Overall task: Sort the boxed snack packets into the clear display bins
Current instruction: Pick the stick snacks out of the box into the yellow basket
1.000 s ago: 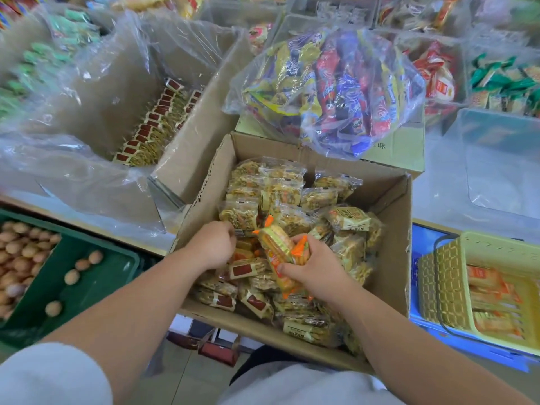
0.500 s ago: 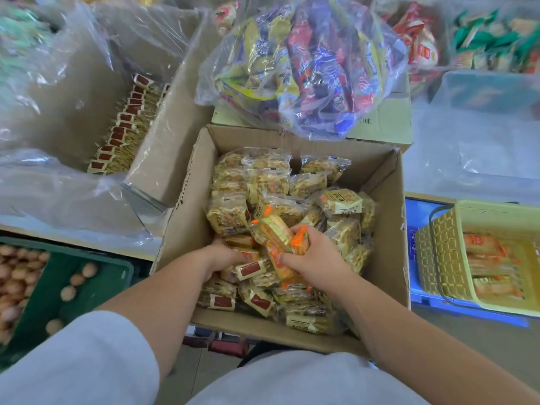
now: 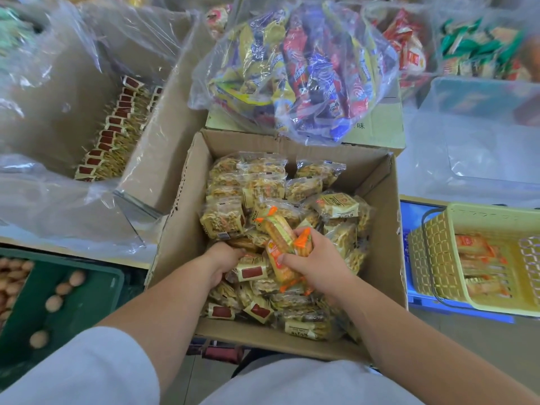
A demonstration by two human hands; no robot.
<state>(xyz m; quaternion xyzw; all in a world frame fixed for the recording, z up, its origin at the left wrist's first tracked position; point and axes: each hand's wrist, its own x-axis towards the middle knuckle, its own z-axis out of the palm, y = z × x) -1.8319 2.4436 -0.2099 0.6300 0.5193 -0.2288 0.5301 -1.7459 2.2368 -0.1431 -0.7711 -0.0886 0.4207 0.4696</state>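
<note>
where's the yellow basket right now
In the head view the yellow basket sits at the right edge, beside the cardboard box and on a blue crate, with orange packets inside.

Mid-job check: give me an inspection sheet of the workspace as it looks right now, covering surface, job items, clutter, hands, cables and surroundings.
Surface: little bare counter shows; boxes and bins cover it.
Job's things: open cardboard box full of mixed snack packets; clear display bins at the back right, contents blurred.
Clutter: clear bag of blue and yellow packets on a closed carton behind the box; plastic-lined carton holding a row of red-labelled packets at left.
Hands: right hand holds orange-ended packets in its grip; left hand is dug among the packets, grip hidden.
Cables: nothing seen.
Surroundings: green crate with round brown items at left; yellow basket with orange packets on a blue crate at right.
</note>
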